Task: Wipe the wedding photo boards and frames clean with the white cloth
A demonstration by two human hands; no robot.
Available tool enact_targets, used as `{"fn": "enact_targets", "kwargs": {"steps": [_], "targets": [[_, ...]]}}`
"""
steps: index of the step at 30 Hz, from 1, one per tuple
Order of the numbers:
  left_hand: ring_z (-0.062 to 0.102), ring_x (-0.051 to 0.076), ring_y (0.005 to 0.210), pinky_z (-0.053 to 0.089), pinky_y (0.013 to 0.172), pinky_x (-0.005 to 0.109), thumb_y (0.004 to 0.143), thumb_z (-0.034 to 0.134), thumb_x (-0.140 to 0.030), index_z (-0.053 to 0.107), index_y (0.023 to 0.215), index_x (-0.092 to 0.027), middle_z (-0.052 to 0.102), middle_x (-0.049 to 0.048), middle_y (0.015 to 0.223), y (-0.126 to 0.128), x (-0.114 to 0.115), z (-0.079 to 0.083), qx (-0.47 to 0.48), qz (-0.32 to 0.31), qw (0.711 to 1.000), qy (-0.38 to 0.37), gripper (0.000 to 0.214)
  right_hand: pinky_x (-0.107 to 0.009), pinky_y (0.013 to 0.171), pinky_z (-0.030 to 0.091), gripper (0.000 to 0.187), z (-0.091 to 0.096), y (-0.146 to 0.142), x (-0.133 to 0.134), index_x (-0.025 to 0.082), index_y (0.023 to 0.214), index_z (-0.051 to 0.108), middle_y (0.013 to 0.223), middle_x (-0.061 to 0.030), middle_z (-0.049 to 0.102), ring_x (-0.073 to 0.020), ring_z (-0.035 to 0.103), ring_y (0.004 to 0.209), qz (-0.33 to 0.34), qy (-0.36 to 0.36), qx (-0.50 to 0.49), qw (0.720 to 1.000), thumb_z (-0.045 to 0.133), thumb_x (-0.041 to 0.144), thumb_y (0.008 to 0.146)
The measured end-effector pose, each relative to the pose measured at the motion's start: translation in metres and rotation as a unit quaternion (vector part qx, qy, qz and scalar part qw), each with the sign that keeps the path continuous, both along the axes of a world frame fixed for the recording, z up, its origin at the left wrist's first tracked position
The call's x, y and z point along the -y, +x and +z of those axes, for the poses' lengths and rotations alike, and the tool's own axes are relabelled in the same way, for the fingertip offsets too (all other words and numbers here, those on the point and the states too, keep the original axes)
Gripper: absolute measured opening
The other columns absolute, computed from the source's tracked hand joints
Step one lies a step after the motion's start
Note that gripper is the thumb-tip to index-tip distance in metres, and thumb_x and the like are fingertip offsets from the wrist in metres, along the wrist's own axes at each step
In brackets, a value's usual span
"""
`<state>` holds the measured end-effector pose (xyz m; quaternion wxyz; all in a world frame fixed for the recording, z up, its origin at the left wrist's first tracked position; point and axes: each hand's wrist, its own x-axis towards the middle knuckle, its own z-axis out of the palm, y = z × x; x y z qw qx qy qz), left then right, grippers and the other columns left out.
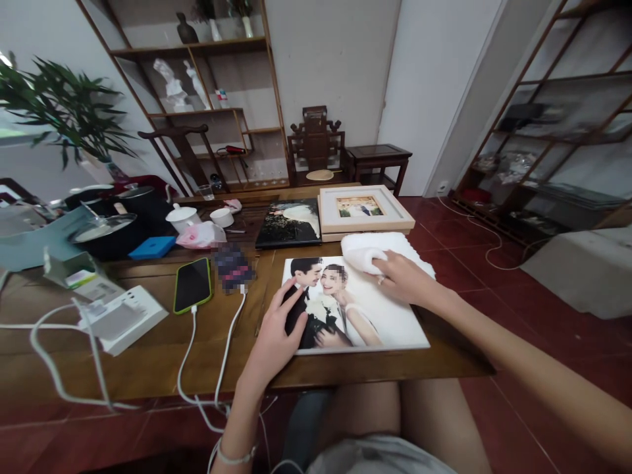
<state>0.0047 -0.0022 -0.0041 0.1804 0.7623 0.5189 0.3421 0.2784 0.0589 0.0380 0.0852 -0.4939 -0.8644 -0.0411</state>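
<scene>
A wedding photo panel (405, 322) lies flat near the front edge of the wooden table, showing a couple with a bouquet. My left hand (279, 326) rests on its left side, fingers spread over the dark suit in the picture. At the panel's upper right, my right hand (399, 276) is closed on a white towel (363, 253). Part of this cloth is bunched under my fingers, and the rest spreads over the panel's far right corner. What lies beneath the towel is hidden.
Behind the panel are a dark photo panel (289, 224) and a stacked white picture frame (390, 224). To the left lie a green-edged phone (192, 284) with white cables, an open white box (133, 319), a blue box (152, 247) and a black pan (103, 243).
</scene>
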Motion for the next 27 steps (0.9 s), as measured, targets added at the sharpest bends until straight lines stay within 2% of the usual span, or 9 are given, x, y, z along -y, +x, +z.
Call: {"fn": "enact_targets", "kwargs": {"steps": [3, 6, 11, 14, 17, 20, 22, 24, 27], "targets": [[0.035, 0.023, 0.134, 0.028, 0.11, 0.046, 0.088, 0.047, -0.024, 0.048, 0.13, -0.022, 0.039, 0.0093, 0.145, 0.0, -0.001, -0.001, 0.007, -0.001, 1.0, -0.002, 0.042, -0.047, 0.092, 0.04, 0.023, -0.008, -0.003, 0.013, 0.012, 0.09, 0.063, 0.118, -0.0207, 0.059, -0.0331, 0.05, 0.113, 0.022, 0.008, -0.006, 1.0, 0.045, 0.008, 0.076], [0.035, 0.023, 0.134, 0.027, 0.111, 0.046, 0.088, 0.047, -0.024, 0.051, 0.128, -0.021, 0.041, 0.009, 0.143, 0.001, -0.002, 0.0, 0.015, -0.002, 1.0, -0.004, 0.041, -0.053, 0.102, 0.03, 0.02, -0.017, -0.005, 0.051, 0.014, 0.086, 0.063, 0.131, -0.0208, 0.051, -0.0343, 0.034, 0.13, 0.049, 0.02, -0.016, 0.998, 0.048, 0.008, 0.074], [0.037, 0.023, 0.133, 0.028, 0.111, 0.045, 0.087, 0.048, -0.026, 0.056, 0.123, -0.021, 0.046, 0.0088, 0.14, 0.003, -0.002, 0.001, 0.019, 0.006, 1.0, -0.005, 0.038, -0.057, 0.105, 0.024, 0.023, -0.026, -0.004, 0.128, 0.019, 0.075, 0.06, 0.142, -0.0132, 0.041, -0.0336, 0.021, 0.136, 0.097, 0.018, -0.066, 0.993, 0.05, 0.006, 0.059], [0.038, 0.024, 0.132, 0.029, 0.11, 0.045, 0.087, 0.048, -0.026, 0.057, 0.123, -0.019, 0.046, 0.0098, 0.14, 0.003, -0.002, 0.002, 0.013, 0.008, 1.0, -0.006, 0.038, -0.055, 0.104, 0.026, 0.024, -0.027, -0.001, 0.145, 0.02, 0.073, 0.059, 0.143, -0.01, 0.04, -0.0321, 0.024, 0.135, 0.09, 0.01, -0.084, 0.992, 0.049, 0.007, 0.056], [0.038, 0.024, 0.132, 0.029, 0.11, 0.045, 0.086, 0.049, -0.027, 0.057, 0.123, -0.018, 0.046, 0.01, 0.14, 0.003, -0.002, 0.002, 0.006, 0.008, 1.0, -0.002, 0.038, -0.053, 0.097, 0.036, 0.025, -0.024, 0.006, 0.125, 0.019, 0.081, 0.062, 0.136, -0.0154, 0.047, -0.0328, 0.039, 0.126, 0.044, 0.02, -0.08, 0.996, 0.049, 0.008, 0.062], [0.037, 0.024, 0.133, 0.029, 0.11, 0.044, 0.087, 0.048, -0.026, 0.057, 0.123, -0.016, 0.045, 0.0111, 0.141, 0.002, -0.002, 0.001, 0.0, 0.001, 1.0, 0.005, 0.039, -0.05, 0.089, 0.043, 0.02, -0.018, 0.011, 0.08, 0.015, 0.083, 0.063, 0.128, -0.0227, 0.053, -0.0349, 0.048, 0.117, 0.021, 0.025, -0.058, 0.998, 0.047, 0.01, 0.072], [0.037, 0.023, 0.133, 0.028, 0.111, 0.044, 0.087, 0.048, -0.026, 0.055, 0.125, -0.016, 0.045, 0.0117, 0.141, 0.001, -0.002, 0.0, -0.004, -0.004, 1.0, 0.009, 0.04, -0.047, 0.087, 0.045, 0.02, -0.014, 0.012, 0.048, 0.013, 0.086, 0.065, 0.123, -0.0222, 0.056, -0.0339, 0.053, 0.111, 0.028, 0.021, -0.055, 0.998, 0.047, 0.012, 0.077], [0.037, 0.023, 0.133, 0.029, 0.11, 0.045, 0.087, 0.049, -0.026, 0.05, 0.129, -0.017, 0.044, 0.0113, 0.142, 0.0, -0.002, 0.0, -0.007, -0.004, 1.0, 0.009, 0.044, -0.045, 0.089, 0.044, 0.022, -0.012, 0.009, 0.022, 0.013, 0.092, 0.065, 0.121, -0.0194, 0.057, -0.0327, 0.052, 0.112, 0.036, 0.021, -0.059, 0.997, 0.047, 0.013, 0.08], [0.036, 0.023, 0.134, 0.029, 0.11, 0.046, 0.087, 0.049, -0.025, 0.047, 0.132, -0.019, 0.043, 0.0106, 0.143, 0.0, -0.002, -0.001, -0.008, -0.004, 1.0, 0.01, 0.045, -0.049, 0.096, 0.039, 0.023, -0.014, 0.004, 0.003, 0.012, 0.095, 0.064, 0.12, -0.0197, 0.059, -0.0342, 0.041, 0.125, 0.037, 0.03, -0.059, 0.997, 0.047, 0.011, 0.08]]}}
